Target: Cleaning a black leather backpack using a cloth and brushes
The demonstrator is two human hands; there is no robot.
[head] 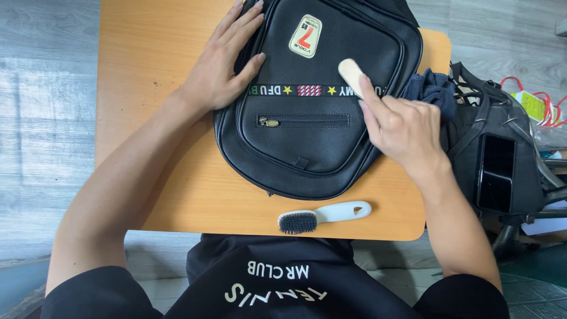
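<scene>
A black leather backpack (307, 142) lies flat on a small orange wooden table (153, 77), front pocket up, with a patch and a printed strap across it. My left hand (221, 59) rests flat on the bag's upper left edge, fingers spread. My right hand (401, 127) grips a small pale wooden-handled tool (351, 73), its rounded end pressed against the bag's front near the strap. A white-handled brush with dark bristles (323, 216) lies on the table near the front edge, untouched.
A dark blue cloth (434, 91) sits at the table's right edge. Beside the table stands a black chair or bag frame holding a dark phone (495, 171). Packaging with red cords (534, 106) lies on the grey floor to the right.
</scene>
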